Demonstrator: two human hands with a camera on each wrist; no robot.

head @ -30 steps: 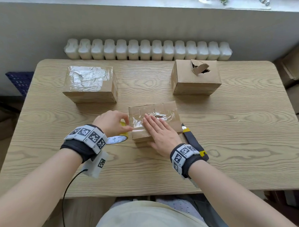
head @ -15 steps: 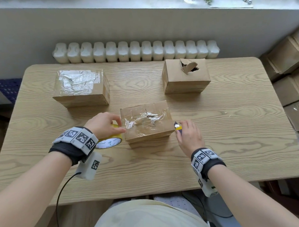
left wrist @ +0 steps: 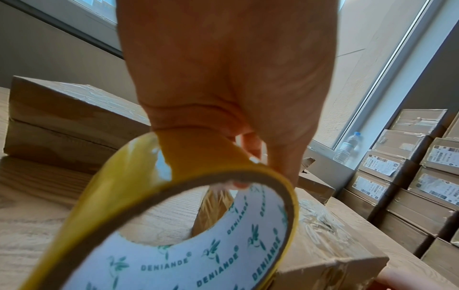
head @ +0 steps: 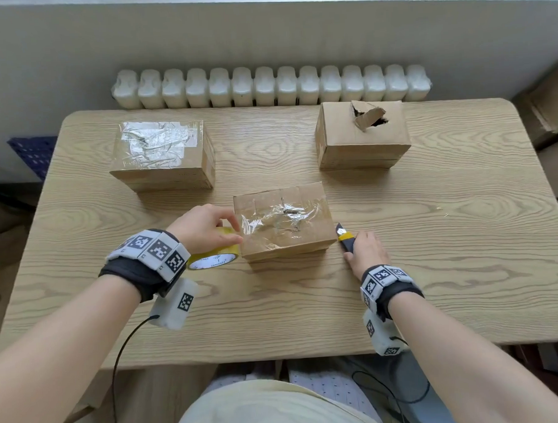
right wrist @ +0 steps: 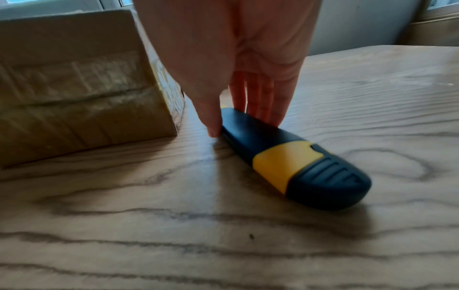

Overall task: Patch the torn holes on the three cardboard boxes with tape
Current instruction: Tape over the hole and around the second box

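Left hand [head: 205, 229] gripping tape roll [head: 214, 257], right hand [head: 367, 253] seemingly pinching knife [right wrist: 293, 160]

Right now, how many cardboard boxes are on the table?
3: a taped box far left, a taped box near the middle, a torn box far right. None seems hidden.

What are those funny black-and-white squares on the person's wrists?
Both arms are bare, with no sleeves. Each wrist wears a dark band topped by white blocks printed with black-and-white square codes. A small white box hangs beneath the left wrist, trailing a thin black cable; the right wrist has the same kit.
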